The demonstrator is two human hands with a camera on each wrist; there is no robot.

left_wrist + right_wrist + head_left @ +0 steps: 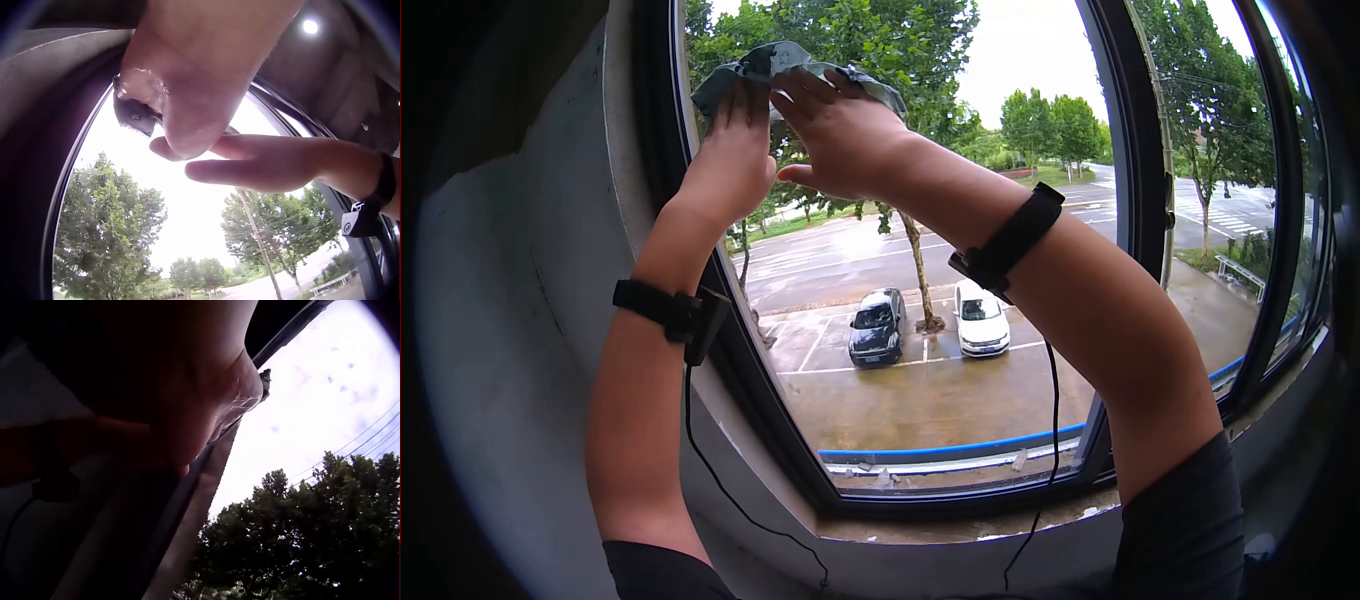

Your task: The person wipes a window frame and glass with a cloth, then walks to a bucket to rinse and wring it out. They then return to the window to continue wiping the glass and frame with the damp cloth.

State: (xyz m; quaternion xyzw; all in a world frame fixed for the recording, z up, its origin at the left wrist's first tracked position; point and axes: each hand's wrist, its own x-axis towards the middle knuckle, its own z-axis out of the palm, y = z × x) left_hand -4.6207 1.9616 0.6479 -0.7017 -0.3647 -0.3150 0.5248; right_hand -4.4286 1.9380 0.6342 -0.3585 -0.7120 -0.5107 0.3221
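Observation:
A grey-green patterned cloth (775,60) lies bunched against the upper left part of the window pane (960,410). My left hand (735,160) presses on it, fingers extended upward, close to the left frame bar. Beside it, my right hand (845,140) spreads its fingers over the same cloth, thumb pointing at the left hand. In the left wrist view, a dark edge of the cloth (132,115) shows past the left hand (187,94). Only a small bit of the cloth (267,384) sticks out beyond the right hand (206,406) in the right wrist view.
A dark window frame (1135,150) surrounds the pane, with a sill (960,528) below. To the left stands a grey wall (530,270). Cables (1055,420) hang from both wrist straps. Outside are trees, a wet road and two parked cars (877,325).

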